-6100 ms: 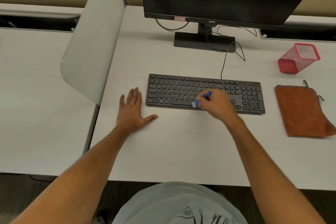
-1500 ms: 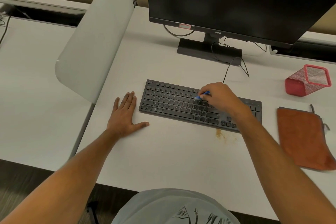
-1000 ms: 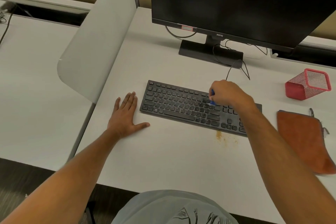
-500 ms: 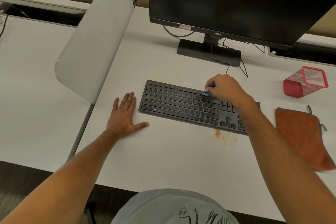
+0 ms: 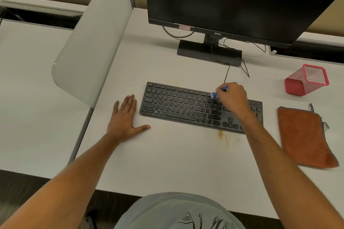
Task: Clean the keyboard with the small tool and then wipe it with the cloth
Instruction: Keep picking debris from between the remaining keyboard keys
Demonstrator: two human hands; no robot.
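Moved: right hand (image 5: 231, 98) with the small blue plastic tool (image 5: 216, 94) sits a touch further left along the top key rows than half a second ago; left hand has not budged.
Desk: wide white desk top (image 5: 176, 160), bare stretch between its near edge and the keys, plenty of room there for both forearms.
Divider: pale grey rounded partition panel (image 5: 93, 52) walls off the left side, close beside the left hand.
Monitor: big black flat screen (image 5: 232, 0) on a black stand, overhanging the back, its cables trailing down toward the keyboard's rear edge.
Keyboard: long black flat keyboard (image 5: 186, 106), angled slightly, right end under the right forearm.
Cloth: rust-orange folded cloth (image 5: 305, 135), flat on the desk just right of the keyboard, untouched.
Pen cup: red mesh metal cup (image 5: 305, 82), tipped on its side, far right, behind the cloth.
Left hand: left hand (image 5: 124, 119) flat, fingers straight, palm on the desk just beside the keyboard's left end.
Right hand: fingers curled, pinching the tool, its pale tip down on the upper keys.
Stain: small orange-brown speckled stain (image 5: 223, 135) on the desk, just in front of the keyboard.
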